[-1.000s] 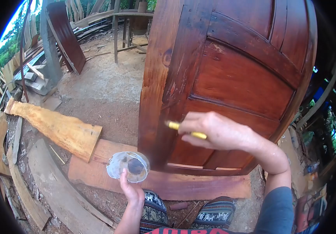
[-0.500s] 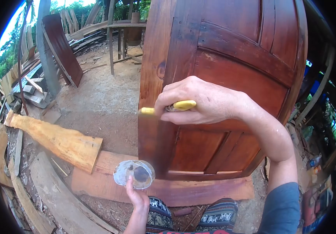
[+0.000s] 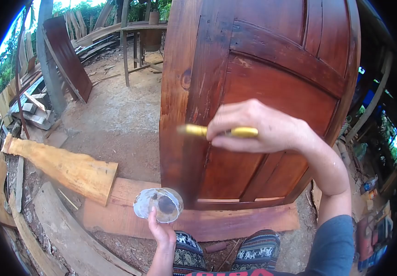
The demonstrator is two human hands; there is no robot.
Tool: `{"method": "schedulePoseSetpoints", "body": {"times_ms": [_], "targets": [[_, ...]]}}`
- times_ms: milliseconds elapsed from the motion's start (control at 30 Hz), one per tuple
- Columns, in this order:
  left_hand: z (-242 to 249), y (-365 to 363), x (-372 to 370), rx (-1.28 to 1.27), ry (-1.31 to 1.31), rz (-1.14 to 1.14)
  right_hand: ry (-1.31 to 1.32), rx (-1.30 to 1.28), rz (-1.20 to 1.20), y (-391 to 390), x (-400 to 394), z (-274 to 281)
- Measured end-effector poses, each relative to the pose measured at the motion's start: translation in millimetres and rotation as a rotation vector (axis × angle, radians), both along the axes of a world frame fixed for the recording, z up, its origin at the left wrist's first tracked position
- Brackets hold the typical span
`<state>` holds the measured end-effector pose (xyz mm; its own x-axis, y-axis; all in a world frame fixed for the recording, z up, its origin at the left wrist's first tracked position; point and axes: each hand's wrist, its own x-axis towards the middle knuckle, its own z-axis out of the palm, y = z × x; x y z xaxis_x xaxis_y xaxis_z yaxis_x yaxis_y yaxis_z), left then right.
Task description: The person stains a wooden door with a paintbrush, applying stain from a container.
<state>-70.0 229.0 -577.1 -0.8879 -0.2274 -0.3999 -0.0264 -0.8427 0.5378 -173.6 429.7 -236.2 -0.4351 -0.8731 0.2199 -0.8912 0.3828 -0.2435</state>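
Note:
My right hand (image 3: 253, 126) grips a yellow-handled paintbrush (image 3: 243, 132), its tip pointing left in front of the door's left stile. The reddish-brown panelled wooden door (image 3: 272, 99) stands upright before me, glossy in places and with a paler strip down its left edge. Low on the left, my left hand (image 3: 161, 232) holds up a clear, cut-off plastic container (image 3: 158, 205) with a dark patch of liquid in its bottom. The container is over the flat reddish plank (image 3: 235, 221) at the door's foot.
A rough yellowish board (image 3: 69, 168) lies left of the plank, with grey slabs (image 3: 69, 230) nearer me. Another brown door panel (image 3: 67, 57) leans on a post (image 3: 49, 60). A wooden table (image 3: 143, 26) stands behind. Assorted clutter (image 3: 369, 230) lies at right.
My right hand with the paintbrush has moved right and slightly down across the door. My left hand and the container stay nearly in place; the view has shifted a little.

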Motion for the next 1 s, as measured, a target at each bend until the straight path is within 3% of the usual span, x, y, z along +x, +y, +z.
{"method": "schedulePoseSetpoints", "body": {"times_ms": [100,167,333,433,500,633,667,833,933,967,1000], "targets": [[-2,-1,0,-0.002,-0.008,-0.011,-0.248,0.241,-0.111,24,10,-22],[-2,2,-1,-0.031,-0.027,-0.035,0.017,0.139,-0.188,42,7,2],[-9,7,-6,-0.044,-0.008,-0.064,1.018,-0.275,-0.471,67,-7,44],[-11,9,-7,-0.069,-0.016,-0.072,0.852,-0.445,-0.324,49,-7,15],[-13,11,-10,-0.090,-0.018,-0.091,0.471,-0.545,-0.284,41,3,-6],[-13,12,-7,-0.106,-0.035,-0.087,0.371,-0.731,-0.506,100,8,-16],[-14,11,-7,-0.113,-0.030,-0.080,0.290,-0.909,-0.568,123,13,-14],[-15,11,-9,-0.125,-0.045,-0.083,0.549,-1.131,-1.053,302,59,-8],[-15,15,-11,-0.126,-0.030,-0.111,0.933,-0.774,-1.459,380,80,-18],[-14,16,-11,-0.122,-0.012,-0.119,1.094,-0.614,-1.533,384,82,-23],[-16,17,-12,-0.124,-0.011,-0.121,1.047,-0.667,-1.485,387,80,-29]]}}
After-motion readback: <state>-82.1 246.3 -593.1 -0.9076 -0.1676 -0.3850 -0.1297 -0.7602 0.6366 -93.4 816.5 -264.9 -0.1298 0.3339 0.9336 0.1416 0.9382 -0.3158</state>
